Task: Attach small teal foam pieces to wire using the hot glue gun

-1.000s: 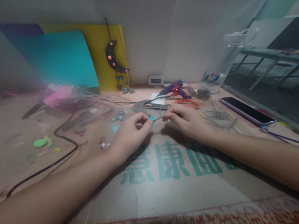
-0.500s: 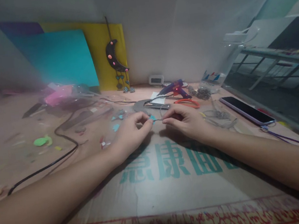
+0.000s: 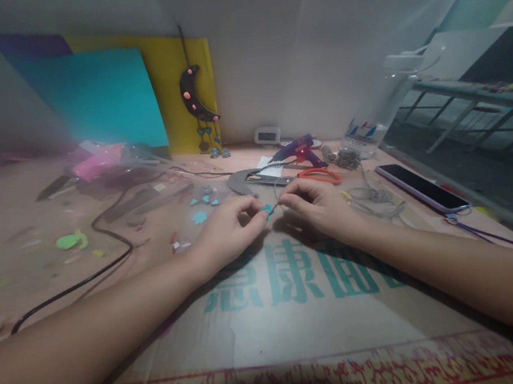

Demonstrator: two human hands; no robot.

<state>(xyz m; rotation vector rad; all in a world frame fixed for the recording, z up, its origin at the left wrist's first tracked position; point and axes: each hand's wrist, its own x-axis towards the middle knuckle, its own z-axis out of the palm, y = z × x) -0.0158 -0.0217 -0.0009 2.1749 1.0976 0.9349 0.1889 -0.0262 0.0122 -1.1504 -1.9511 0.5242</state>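
Note:
My left hand (image 3: 237,224) pinches a small turquoise flower-shaped piece (image 3: 268,210) between thumb and forefinger. A thin grey cord (image 3: 275,206) runs from that piece to my right hand (image 3: 316,204), whose fingertips are closed on it. More of the cord loops up behind the right fingers. Left of my hands lie another turquoise flower (image 3: 200,217) and several small turquoise pieces (image 3: 205,199). Just beyond the hands sit a grey crescent shape (image 3: 239,185) and orange-handled scissors (image 3: 320,176).
Behind are a glue gun (image 3: 298,151) with a red light, a small white digital device (image 3: 267,135) and a dark crescent ornament (image 3: 195,96) against yellow card. A phone (image 3: 422,187) and tangled grey cord (image 3: 373,196) lie right. A black cable (image 3: 76,289) crosses the left side.
The turquoise flower and the cord have tilted, the flower end now lower and turned more into view. My right fingertips are slightly higher; both hands keep their pinch.

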